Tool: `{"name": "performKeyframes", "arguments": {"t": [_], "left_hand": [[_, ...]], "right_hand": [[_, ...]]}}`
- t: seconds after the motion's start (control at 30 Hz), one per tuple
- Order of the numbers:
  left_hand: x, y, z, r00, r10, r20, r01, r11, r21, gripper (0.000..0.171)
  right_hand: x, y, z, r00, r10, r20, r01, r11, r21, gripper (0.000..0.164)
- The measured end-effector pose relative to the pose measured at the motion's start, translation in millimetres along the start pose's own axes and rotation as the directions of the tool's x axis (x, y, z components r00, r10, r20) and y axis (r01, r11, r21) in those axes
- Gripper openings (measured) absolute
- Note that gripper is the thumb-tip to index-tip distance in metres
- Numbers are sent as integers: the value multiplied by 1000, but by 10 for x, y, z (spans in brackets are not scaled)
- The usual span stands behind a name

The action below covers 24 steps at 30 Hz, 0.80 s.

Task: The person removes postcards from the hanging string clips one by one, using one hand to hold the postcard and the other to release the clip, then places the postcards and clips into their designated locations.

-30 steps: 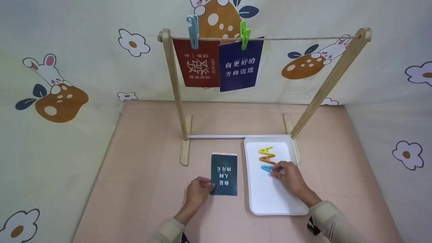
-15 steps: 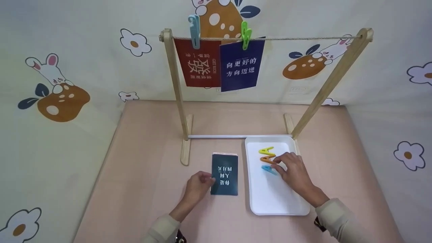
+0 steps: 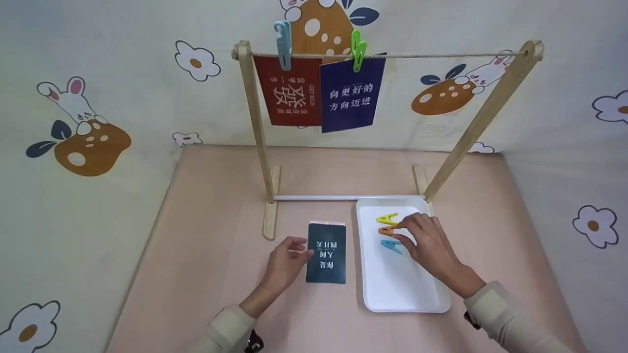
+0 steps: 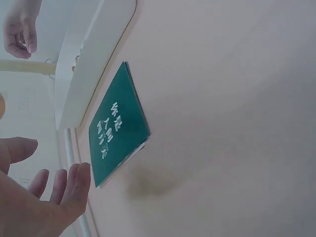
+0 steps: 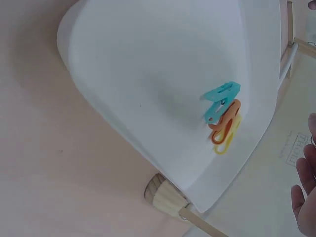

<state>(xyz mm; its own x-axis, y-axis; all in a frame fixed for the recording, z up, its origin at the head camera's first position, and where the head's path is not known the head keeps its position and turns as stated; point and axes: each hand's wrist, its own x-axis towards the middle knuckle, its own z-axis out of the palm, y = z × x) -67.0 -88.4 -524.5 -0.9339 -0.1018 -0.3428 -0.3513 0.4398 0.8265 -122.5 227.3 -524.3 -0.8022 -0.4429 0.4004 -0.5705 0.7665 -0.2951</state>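
A stack of cards, its top one dark green with white characters (image 3: 326,252), lies on the table. My left hand (image 3: 284,264) hovers at the stack's left edge; in the left wrist view its fingers (image 4: 79,185) are apart from the thumb with nothing between them. Over the white tray (image 3: 407,294) is my right hand (image 3: 431,245), thumb and forefinger spread, overlapping an orange clothespin (image 3: 386,231) in the head view. The right wrist view shows these fingers away from the pins. A yellow clothespin (image 3: 386,219) and a blue clothespin (image 3: 391,246) lie beside the orange one.
Behind the tray stands a wooden frame (image 3: 471,132) with a rope (image 3: 441,56) across its top. A light blue clothespin (image 3: 283,46) holds a red card (image 3: 297,110) on it; a green clothespin (image 3: 358,51) holds a dark blue card (image 3: 348,115). A white bar (image 3: 314,198) joins the feet.
My right hand has left the blue clothespin and moved up to the orange one. My left hand has shifted slightly forward along the card stack, its fingers spreading.
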Motion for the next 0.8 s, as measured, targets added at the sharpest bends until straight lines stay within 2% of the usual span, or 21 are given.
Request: {"name": "performKeyframes", "arguments": {"t": [0.2, 0.43, 0.6, 0.8], "left_hand": [[-12, 155, -91, 999, 35, 32, -35, 999, -6, 36], [-41, 335, -187, 992, 106, 63, -106, 994, -8, 36], [-37, 463, -223, 988, 147, 39, -147, 989, -19, 37], [-40, 658, -276, 976, 220, -12, -220, 974, -57, 38]], "right_hand": [[131, -25, -151, 996, -85, -30, 84, 996, -41, 38], [323, -62, -389, 979, -183, -95, 172, 979, -112, 41], [461, -115, -533, 974, -196, -113, 184, 977, -109, 43], [661, -190, -706, 967, -217, -132, 205, 974, -100, 48]]}}
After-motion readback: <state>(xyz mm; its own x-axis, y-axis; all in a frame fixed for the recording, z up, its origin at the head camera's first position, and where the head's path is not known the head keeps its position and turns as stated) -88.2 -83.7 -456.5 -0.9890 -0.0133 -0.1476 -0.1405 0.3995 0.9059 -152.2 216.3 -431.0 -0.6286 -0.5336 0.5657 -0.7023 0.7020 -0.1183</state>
